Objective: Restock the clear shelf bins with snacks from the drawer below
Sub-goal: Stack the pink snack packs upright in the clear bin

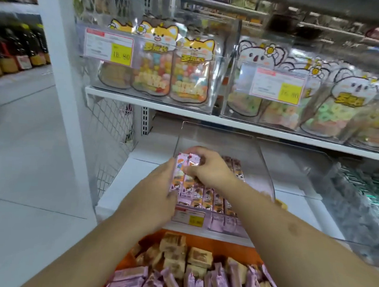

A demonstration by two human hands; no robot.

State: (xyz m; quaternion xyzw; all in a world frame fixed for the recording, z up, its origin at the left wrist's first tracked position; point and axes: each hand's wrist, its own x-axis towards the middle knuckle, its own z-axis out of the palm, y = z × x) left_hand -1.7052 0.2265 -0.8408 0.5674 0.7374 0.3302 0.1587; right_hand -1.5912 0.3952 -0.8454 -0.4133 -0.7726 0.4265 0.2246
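Head view, looking down over both forearms into a clear plastic shelf bin (265, 171) on the lower white shelf, and both hands are in there together. The left hand (158, 186) is flat along the left end of a row of pink-wrapped snack bars (203, 194), fingers fairly straight and pressed against the outermost packs, palm facing right. The right hand (207, 167) comes in from above with fingers curled, pinching the tops of two or three upright pink bars at the back of the row. The bars stand packed side by side, filling the left part of the bin, with brown-printed ones visible just behind the right hand. A white and yellow price tag (189, 217) is stuck to the bin's front wall. Directly below, the orange drawer (210, 243) sits pulled out, holding loose pink-wrapped bars (219, 284) at the front and tan square-wrapped cakes (176, 247) heaped behind them. Up on the shelf above, clear bins hold fox-faced candy pouches (161, 58) on the left and koala-faced candy pouches (344, 102) on the right. Far left across the aisle, a row of dark bottles (18, 50) with yellow caps.
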